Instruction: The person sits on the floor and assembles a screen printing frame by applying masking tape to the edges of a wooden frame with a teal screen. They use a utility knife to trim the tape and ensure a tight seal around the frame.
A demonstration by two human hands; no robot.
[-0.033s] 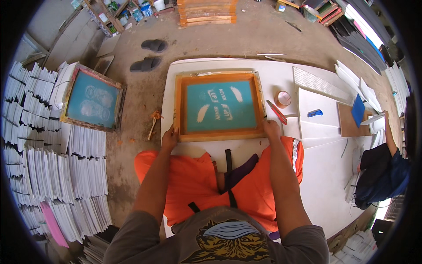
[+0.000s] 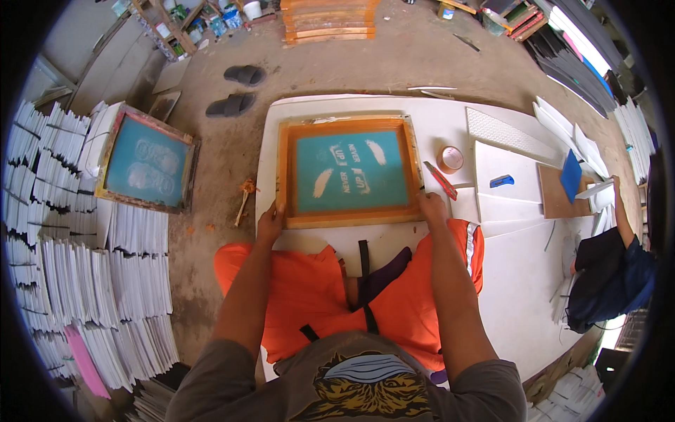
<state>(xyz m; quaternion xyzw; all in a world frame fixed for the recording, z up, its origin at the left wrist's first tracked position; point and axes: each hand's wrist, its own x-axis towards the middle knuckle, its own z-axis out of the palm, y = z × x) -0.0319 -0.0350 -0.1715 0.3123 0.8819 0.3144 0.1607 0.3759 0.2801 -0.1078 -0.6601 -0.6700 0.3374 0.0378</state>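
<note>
A silk-screen printing frame (image 2: 344, 217) with orange-brown wooden sides and teal mesh lies flat in front of my crossed legs. Pale lettering and two streak shapes show on its mesh. My left hand (image 2: 271, 224) grips the frame's near left corner, fingers curled against the wood. At the near right corner, my right hand (image 2: 432, 208) closes on the side of the same frame; some of its fingers are hidden. Just right of the frame lie a red cutter knife (image 2: 441, 181) and a roll of tape (image 2: 450, 159), neither touched by my hands.
White board (image 2: 513, 281) covers the surface under me. A blue cutter (image 2: 502, 181) lies on sheets to the right, where another person's arm (image 2: 623, 214) reaches in. At left, a second screen frame (image 2: 144, 202) rests on stacked white sheets (image 2: 105, 281). Slippers (image 2: 230, 105) lie beyond.
</note>
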